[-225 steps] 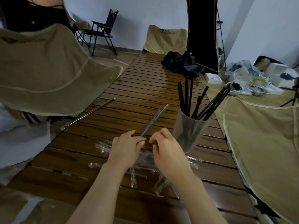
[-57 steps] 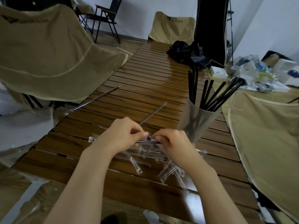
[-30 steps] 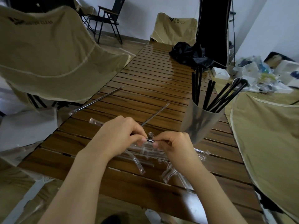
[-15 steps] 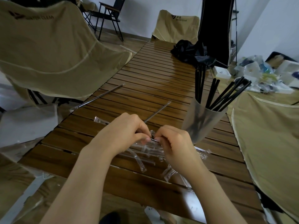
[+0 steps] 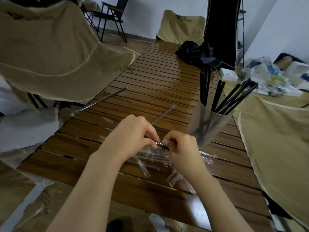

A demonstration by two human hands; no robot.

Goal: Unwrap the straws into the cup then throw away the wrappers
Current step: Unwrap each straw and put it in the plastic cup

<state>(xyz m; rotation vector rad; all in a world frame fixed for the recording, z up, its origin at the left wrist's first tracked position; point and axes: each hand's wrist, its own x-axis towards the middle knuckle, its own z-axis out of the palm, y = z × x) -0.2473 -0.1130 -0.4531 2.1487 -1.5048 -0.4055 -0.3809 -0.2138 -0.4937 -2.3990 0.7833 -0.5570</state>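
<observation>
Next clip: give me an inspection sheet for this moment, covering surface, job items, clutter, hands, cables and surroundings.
Surface: slatted wooden table, glossy.
Job's things: translucent cup on the table's right side holds black straws; two wrapped straws lie on the slats; one straw end is between the hands; empty clear wrappers lie under the hands.
Clutter: black bag at the far end.
Hands: left hand and right hand both pinch the straw end.
Cables: nothing seen.
Surroundings: tan camp chairs around the table, a black folding chair behind, packaging pile at right.
</observation>
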